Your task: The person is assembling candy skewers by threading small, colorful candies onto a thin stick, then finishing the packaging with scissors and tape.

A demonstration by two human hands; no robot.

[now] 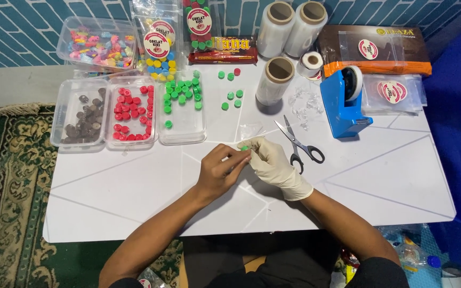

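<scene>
Pinching a small green candy [244,148] between us, we had both hands meeting just below and left of the scissors [301,145] on the white table [380,181]. Our bare left hand [221,173] was curled, its thumb and forefinger pressed on what looked like a thin clear wrapper, and our gloved right hand [273,162] closed its fingertips on the same spot from the other side. The candy sat at the top of that meeting point, toward the scissors' tips, so it lay ahead of both grips rather than under either palm; the gloved hand seemed a little nearer to it. We could not tell which fingers actually bore on the candy, since they overlapped. The wrapper's long axis appeared to run left to right between the hands, though it was too clear to be sure. Well up and left of the scissors lay a clear tray of green candies [182,96], with loose green ones [231,100] between it and a roll of plastic film [274,80].
</scene>
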